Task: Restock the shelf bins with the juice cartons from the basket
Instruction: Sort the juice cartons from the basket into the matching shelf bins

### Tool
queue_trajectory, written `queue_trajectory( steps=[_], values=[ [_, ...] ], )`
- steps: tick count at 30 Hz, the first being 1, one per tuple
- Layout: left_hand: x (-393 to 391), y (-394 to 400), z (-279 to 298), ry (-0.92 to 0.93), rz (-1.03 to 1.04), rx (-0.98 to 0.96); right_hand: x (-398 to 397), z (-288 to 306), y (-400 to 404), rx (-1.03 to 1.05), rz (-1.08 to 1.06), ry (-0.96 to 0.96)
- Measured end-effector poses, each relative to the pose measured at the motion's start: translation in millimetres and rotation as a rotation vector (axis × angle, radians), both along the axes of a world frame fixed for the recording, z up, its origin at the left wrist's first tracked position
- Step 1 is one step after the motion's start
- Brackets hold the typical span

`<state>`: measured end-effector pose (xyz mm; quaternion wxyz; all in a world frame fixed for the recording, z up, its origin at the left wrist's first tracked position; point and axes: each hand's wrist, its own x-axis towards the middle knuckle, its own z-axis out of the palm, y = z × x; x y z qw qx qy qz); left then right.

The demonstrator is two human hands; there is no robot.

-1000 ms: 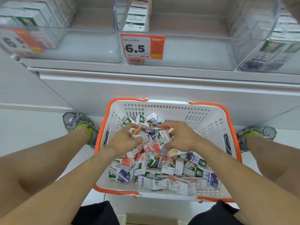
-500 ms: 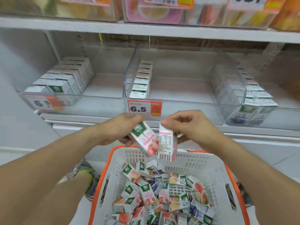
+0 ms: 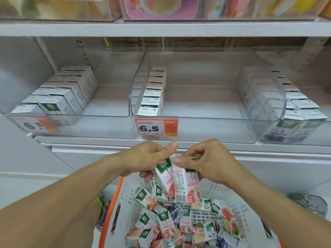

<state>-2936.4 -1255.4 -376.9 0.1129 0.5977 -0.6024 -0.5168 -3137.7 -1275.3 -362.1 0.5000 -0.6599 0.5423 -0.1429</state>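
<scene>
Pink juice boxes, 2 of them, touched above the basket [image 3: 125, 190] (white, orange rim): left hand [image 3: 143, 158] gripped 1 [image 3: 165, 178], right hand [image 3: 207, 161] pinched the other [image 3: 186, 185].

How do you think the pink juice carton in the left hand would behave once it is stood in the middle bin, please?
The pink juice carton looks stiff and boxy, so it probably keeps its shape in the left hand. It is tall and narrow, so alone it may tip. Set against the row of cartons in the middle bin, it should stand steadier.
</scene>
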Motion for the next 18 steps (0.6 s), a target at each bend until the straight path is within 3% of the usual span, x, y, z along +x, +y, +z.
queue_trajectory(
  steps=[4,10,12,18],
  values=[
    [-3.2,-9.4,-6.1,-0.067,0.011,-0.043,4.5,-0.2,7.3,-0.265,0.038,0.164],
    [-6.5,-10.9,-5.2,0.073,0.008,0.004,8.3,-9.0,17.1,-0.392,-0.017,0.101],
    [-3.1,-8.9,-4.5,0.069,0.019,0.002,6.6,-8.4,17.3,-0.346,0.018,0.041],
    [6.9,-0.6,8.1,0.145,0.039,-0.042,-12.1,-0.4,3.8,0.075,0.22,-0.241]
  ],
)
